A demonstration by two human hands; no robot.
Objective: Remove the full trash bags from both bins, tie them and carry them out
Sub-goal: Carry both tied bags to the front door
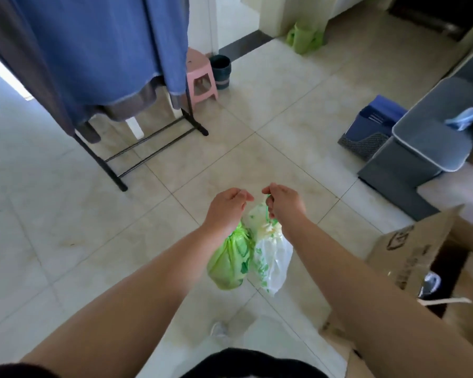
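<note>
Two filled bags hang side by side above the tiled floor in the middle of the view. My left hand [225, 207] grips the gathered top of a bright green trash bag [230, 260]. My right hand [283, 203] holds the green handles of a white trash bag with green print [273, 257]. Both hands are closed, knuckles up, close together. A dark round bin [221, 72] stands by the far wall beside a pink stool. A blue bin [372, 126] sits next to the grey sofa on the right.
A clothes rack with blue and grey laundry [99, 64] fills the upper left. A pink stool [201, 75] stands behind it. A grey sofa [432, 143] is at right, cardboard boxes [421, 255] at lower right. Another green bag [305, 39] leans by the far wall.
</note>
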